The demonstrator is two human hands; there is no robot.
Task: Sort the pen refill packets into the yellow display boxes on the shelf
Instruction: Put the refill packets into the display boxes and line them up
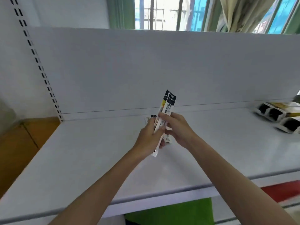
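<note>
Your left hand is curled around the lower half of a thin bundle of long white pen refill packets with black header tops. Your right hand pinches the same bundle from the right, near its middle. The packets stand tilted, tops pointing away from you, above the flat white metal shelf. A few more packet ends show just beneath your hands; whether they lie on the shelf or belong to the bundle is unclear. The yellow cardboard display boxes sit at the far right of the shelf, well apart from your hands, with dark contents already inside. So this bundle is gathered but not yet delivered; carrying it right and slotting it in remains.
</note>
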